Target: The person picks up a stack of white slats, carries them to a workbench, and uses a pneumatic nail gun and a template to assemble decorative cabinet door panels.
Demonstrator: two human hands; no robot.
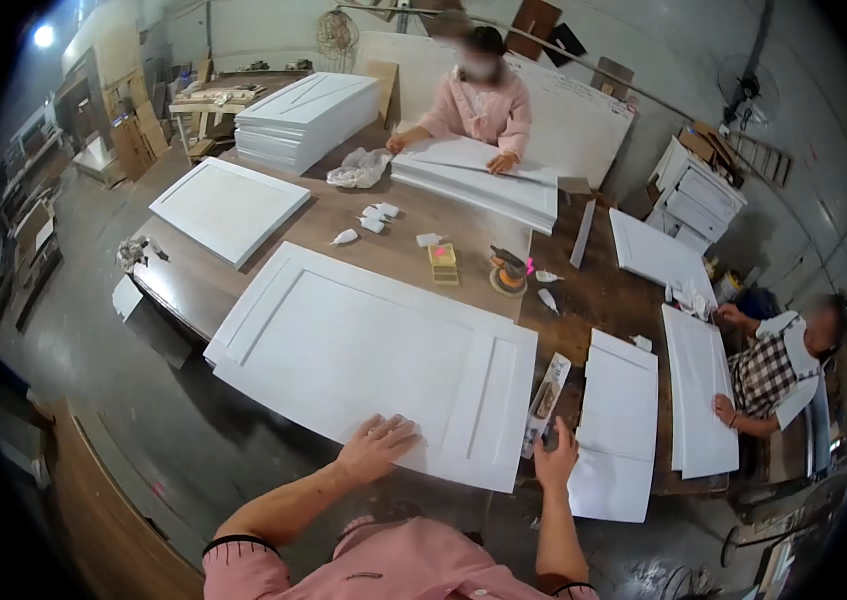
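Note:
A large white cabinet door panel [364, 360] with a recessed middle lies before me on the table. My left hand [380, 446] rests on its near edge, fingers stretched out over the white surface and holding nothing. Just past the panel's right side is my right hand [556, 458], its thumb and fingers apart, with nothing plainly held. It is at the near end of a narrow white tray [556, 378] with a brownish thing inside. Another white panel [616, 440] lies right of that hand.
An orange sander [509, 272], a yellow box [443, 265] and several small white bottles [374, 222] stand beyond the panel. White panels are stacked at the back left [304, 120]. A person in pink [484, 110] handles panels opposite; another in checks [772, 375] works at right.

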